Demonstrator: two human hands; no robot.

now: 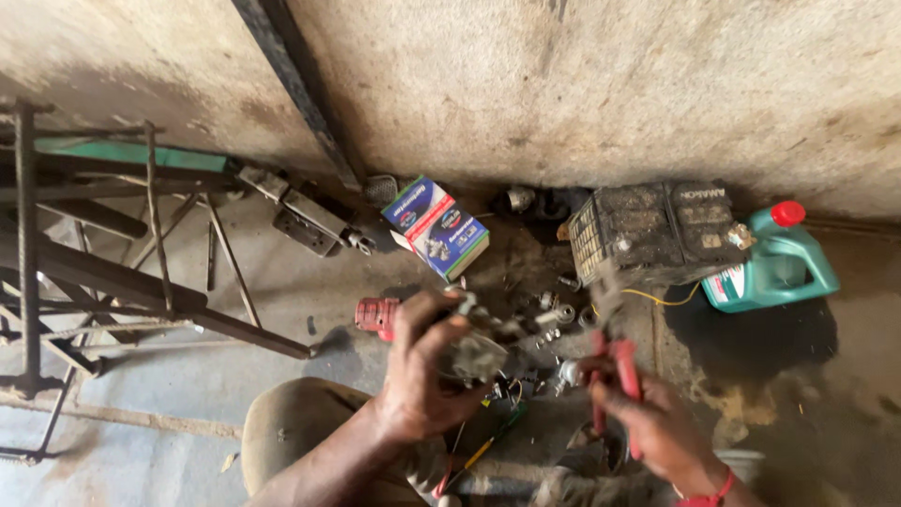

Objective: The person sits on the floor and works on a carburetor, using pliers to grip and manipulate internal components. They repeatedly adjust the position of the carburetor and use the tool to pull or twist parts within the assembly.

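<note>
Battery (657, 230) left of jug (779, 263)

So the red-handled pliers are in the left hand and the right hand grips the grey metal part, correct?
Not quite: the hands are swapped. The head view shows the red-handled pliers in the right hand, while the left hand grips the grey metal part.

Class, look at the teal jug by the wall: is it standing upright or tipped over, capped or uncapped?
Upright and capped: the teal jug stands on its base with its red cap on top.
</note>
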